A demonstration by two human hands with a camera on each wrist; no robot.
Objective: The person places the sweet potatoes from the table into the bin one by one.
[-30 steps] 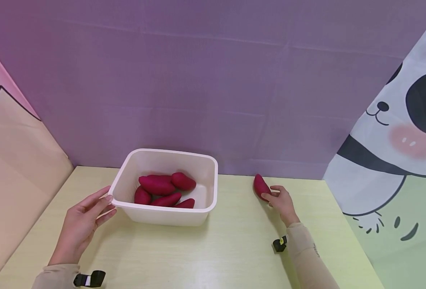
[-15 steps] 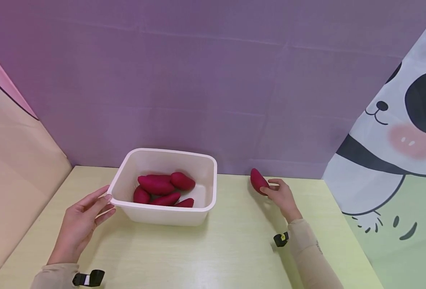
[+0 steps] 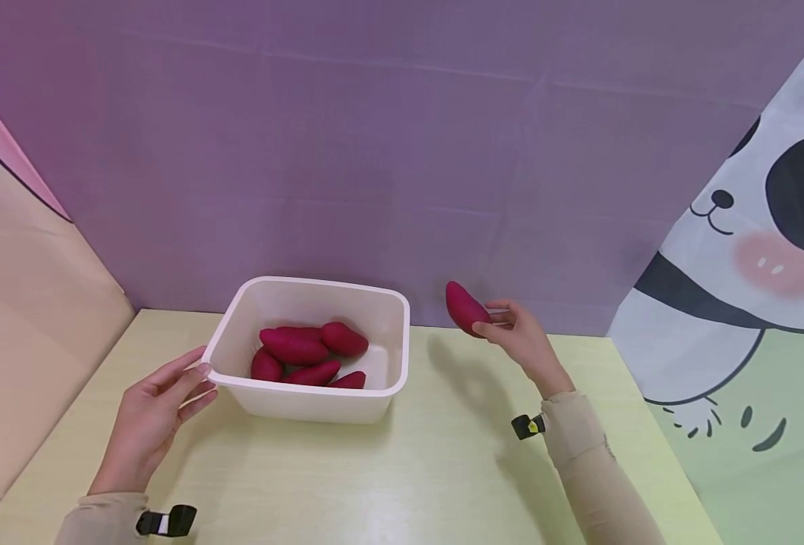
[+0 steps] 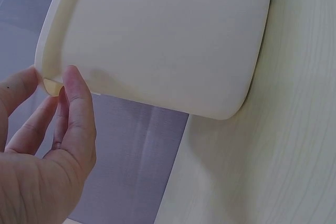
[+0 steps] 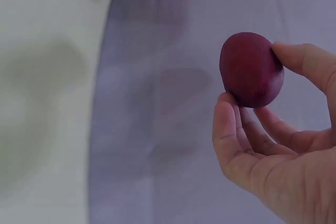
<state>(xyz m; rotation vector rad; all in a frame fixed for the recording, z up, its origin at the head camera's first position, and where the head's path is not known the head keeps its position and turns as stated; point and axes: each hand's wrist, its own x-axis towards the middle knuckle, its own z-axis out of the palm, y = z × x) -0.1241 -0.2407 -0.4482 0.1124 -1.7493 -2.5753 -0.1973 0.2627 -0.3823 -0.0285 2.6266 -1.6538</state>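
My right hand (image 3: 521, 341) pinches a purple-red sweet potato (image 3: 465, 309) by its lower end, lifted above the table to the right of the bin. In the right wrist view the sweet potato (image 5: 251, 70) shows end-on between thumb and fingertips. At the left, my left hand (image 3: 153, 416) holds the near left corner of a white plastic bin (image 3: 306, 405) by its rim. Up close in the left wrist view, thumb and fingers meet around that rim (image 4: 51, 85). Inside the bin lie several more sweet potatoes (image 3: 296, 348), some partly hidden by the front wall.
The pale wooden table (image 3: 402, 484) runs back to a purple cloth wall (image 3: 402, 151). Printed panels flank it, with a panda (image 3: 729, 288) on the right one. A small black camera (image 3: 528, 428) sits on the right wrist, another camera (image 3: 170, 522) on the left.
My right hand has raised the sweet potato off the table and carried it left toward the bin. The left hand and the bin have stayed in place.
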